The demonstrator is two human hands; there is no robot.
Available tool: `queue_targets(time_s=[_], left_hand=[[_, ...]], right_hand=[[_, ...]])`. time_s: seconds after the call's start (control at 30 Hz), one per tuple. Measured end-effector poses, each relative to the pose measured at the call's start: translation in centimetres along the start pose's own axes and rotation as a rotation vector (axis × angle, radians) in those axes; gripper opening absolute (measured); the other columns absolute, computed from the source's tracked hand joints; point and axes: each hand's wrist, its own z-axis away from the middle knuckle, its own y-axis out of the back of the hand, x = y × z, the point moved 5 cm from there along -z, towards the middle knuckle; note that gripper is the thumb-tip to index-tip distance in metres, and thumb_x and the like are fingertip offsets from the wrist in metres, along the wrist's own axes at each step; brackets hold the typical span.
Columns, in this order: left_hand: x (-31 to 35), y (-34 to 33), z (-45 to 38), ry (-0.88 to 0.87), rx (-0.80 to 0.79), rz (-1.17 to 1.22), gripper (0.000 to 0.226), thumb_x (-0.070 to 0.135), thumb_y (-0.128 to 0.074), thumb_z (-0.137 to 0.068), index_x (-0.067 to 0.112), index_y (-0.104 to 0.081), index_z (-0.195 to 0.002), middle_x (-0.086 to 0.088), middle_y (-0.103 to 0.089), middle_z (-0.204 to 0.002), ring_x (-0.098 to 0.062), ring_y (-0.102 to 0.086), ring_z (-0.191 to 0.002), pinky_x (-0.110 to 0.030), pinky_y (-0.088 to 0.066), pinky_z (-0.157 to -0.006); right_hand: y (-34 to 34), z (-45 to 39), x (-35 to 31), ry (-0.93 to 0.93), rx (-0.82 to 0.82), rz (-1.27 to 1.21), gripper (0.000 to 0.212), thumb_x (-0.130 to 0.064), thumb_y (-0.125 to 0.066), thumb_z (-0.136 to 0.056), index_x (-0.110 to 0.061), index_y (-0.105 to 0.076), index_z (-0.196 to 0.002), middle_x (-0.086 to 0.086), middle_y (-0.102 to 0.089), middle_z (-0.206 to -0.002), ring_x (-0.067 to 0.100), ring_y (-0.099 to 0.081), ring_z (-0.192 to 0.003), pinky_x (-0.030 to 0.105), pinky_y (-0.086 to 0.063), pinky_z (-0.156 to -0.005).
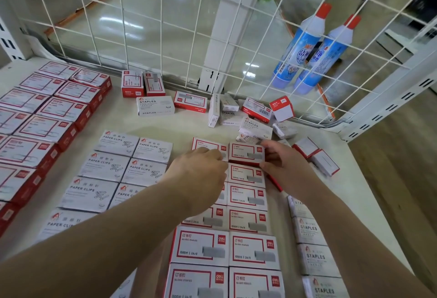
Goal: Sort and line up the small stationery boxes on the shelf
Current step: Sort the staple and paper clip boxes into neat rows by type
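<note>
Red-and-white staple boxes [247,197] lie in two columns on the white shelf [184,125]. My right hand [283,167] pinches the right end of the farthest red-and-white staple box [244,152] in the right column. My left hand [201,174] lies knuckles-up over the left column, its fingers curled down at that box's left edge and covering part of the neighbouring box [204,145]. White paper clip boxes [104,166] form two columns to the left. A column of white staple boxes [312,231] runs along the right.
Larger red-and-white boxes [47,117] fill the far left. A loose heap of mixed small boxes [250,117] lies at the back right, and a few more [151,98] at the back centre. A white wire grid [165,25] closes the back, with two blue bottles [307,46] behind it.
</note>
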Motion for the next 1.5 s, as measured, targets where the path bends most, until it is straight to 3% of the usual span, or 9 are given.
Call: queue_targets(time_s=[0.13, 0.27, 0.37, 0.63, 0.83, 1.0, 1.13, 1.5], left_hand=[[-0.1, 0.0, 0.1, -0.002, 0.000, 0.000, 0.040, 0.026, -0.039, -0.098, 0.025, -0.039, -0.138, 0.008, -0.033, -0.146, -0.014, -0.031, -0.132, -0.036, -0.033, -0.108], [0.0, 0.0, 0.1, -0.007, 0.012, -0.002, 0.040, 0.025, -0.040, -0.098, 0.025, -0.039, -0.139, 0.008, -0.032, -0.148, -0.014, -0.029, -0.133, -0.035, -0.032, -0.109], [0.1, -0.1, 0.1, -0.007, 0.019, 0.010, 0.041, 0.024, -0.040, -0.098, 0.025, -0.038, -0.139, 0.009, -0.029, -0.149, -0.014, -0.028, -0.135, -0.034, -0.031, -0.109], [0.1, -0.3, 0.2, 0.008, 0.012, 0.046, 0.040, 0.023, -0.041, -0.098, 0.025, -0.040, -0.138, 0.009, -0.031, -0.148, -0.013, -0.034, -0.132, -0.035, -0.037, -0.106], [0.2, -0.1, 0.0, 0.016, 0.014, 0.033, 0.040, 0.024, -0.042, -0.098, 0.025, -0.041, -0.138, 0.008, -0.035, -0.145, -0.014, -0.037, -0.129, -0.036, -0.038, -0.105], [0.2, 0.0, 0.0, 0.001, 0.016, 0.018, 0.040, 0.025, -0.041, -0.098, 0.026, -0.041, -0.138, 0.008, -0.034, -0.146, -0.014, -0.038, -0.129, -0.036, -0.041, -0.103], [0.2, -0.1, -0.1, -0.010, 0.018, 0.003, 0.040, 0.027, -0.040, -0.099, 0.026, -0.040, -0.138, 0.008, -0.034, -0.145, -0.014, -0.038, -0.128, -0.035, -0.041, -0.103], [0.2, 0.0, 0.1, -0.010, 0.012, 0.018, 0.041, 0.028, -0.041, -0.098, 0.025, -0.038, -0.139, 0.007, -0.031, -0.148, -0.014, -0.033, -0.132, -0.032, -0.034, -0.108]], right_hand=[[0.2, -0.4, 0.0, 0.008, 0.033, 0.018, 0.034, -0.010, -0.055, -0.091, -0.020, -0.052, -0.123, -0.012, -0.058, -0.110, 0.000, -0.049, -0.100, 0.008, -0.037, -0.078], [0.6, -0.5, 0.0, 0.020, 0.030, -0.004, 0.031, -0.007, -0.055, -0.090, -0.022, -0.054, -0.117, -0.015, -0.057, -0.105, -0.005, -0.051, -0.093, 0.004, -0.039, -0.074], [0.2, -0.1, 0.2, 0.027, -0.016, -0.009, 0.028, -0.009, -0.057, -0.089, -0.025, -0.055, -0.111, -0.015, -0.061, -0.105, 0.000, -0.057, -0.098, 0.015, -0.046, -0.084], [0.2, -0.3, 0.2, -0.003, -0.020, 0.129, 0.031, -0.011, -0.058, -0.087, -0.025, -0.059, -0.115, -0.014, -0.059, -0.104, 0.007, -0.055, -0.102, 0.022, -0.045, -0.086], [0.0, -0.4, 0.0, -0.011, 0.014, 0.137, 0.033, -0.022, -0.056, -0.091, -0.022, -0.056, -0.124, -0.007, -0.057, -0.119, 0.008, -0.053, -0.107, 0.019, -0.043, -0.084], [-0.1, -0.3, -0.8, 0.021, 0.054, 0.130, 0.030, -0.026, -0.058, -0.090, -0.021, -0.060, -0.119, -0.011, -0.051, -0.103, 0.004, -0.048, -0.094, 0.006, -0.034, -0.067], [-0.3, -0.3, -0.6, -0.014, 0.046, 0.118, 0.035, -0.031, -0.063, -0.086, -0.023, -0.057, -0.120, -0.011, -0.047, -0.106, 0.007, -0.047, -0.098, 0.016, -0.038, -0.075], [-0.5, -0.3, -0.8, -0.045, 0.034, 0.186, 0.040, -0.030, -0.063, -0.085, -0.023, -0.054, -0.123, -0.007, -0.049, -0.118, 0.008, -0.045, -0.101, 0.021, -0.037, -0.084]])
